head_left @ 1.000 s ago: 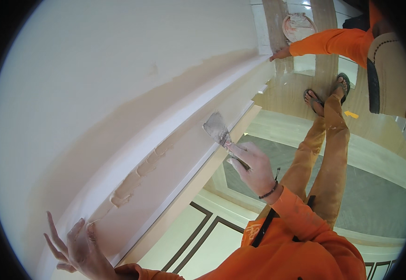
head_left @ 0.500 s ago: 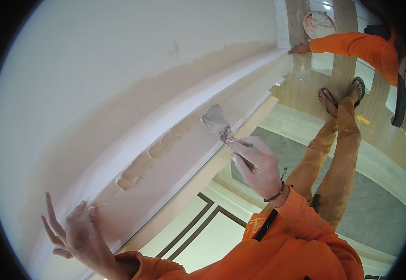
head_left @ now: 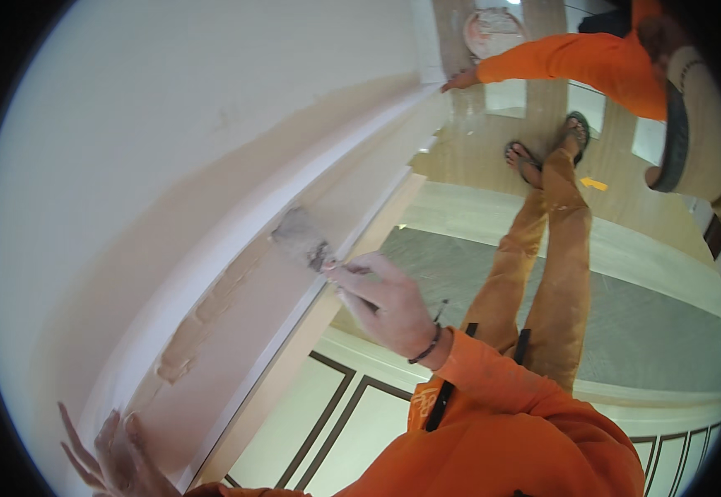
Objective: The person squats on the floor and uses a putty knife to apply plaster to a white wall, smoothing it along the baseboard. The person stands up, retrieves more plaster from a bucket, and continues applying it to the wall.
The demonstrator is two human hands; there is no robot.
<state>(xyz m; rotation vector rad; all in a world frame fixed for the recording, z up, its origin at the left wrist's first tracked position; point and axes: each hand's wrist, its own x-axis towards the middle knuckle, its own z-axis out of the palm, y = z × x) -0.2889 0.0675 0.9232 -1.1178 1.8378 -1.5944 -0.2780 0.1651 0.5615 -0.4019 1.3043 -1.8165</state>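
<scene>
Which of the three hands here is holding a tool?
The wearer's right hand, wearing a dark bracelet, holds a smeared scraper. Neither the left hand nor the co-worker's hand shows a tool.

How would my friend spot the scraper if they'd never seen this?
Follow the long pale panel, slanting from lower left to upper right. Around its middle, the right hand holds the scraper. Its broad, flat blade is grey and smeared, unlike the tan putty beside it.
</scene>
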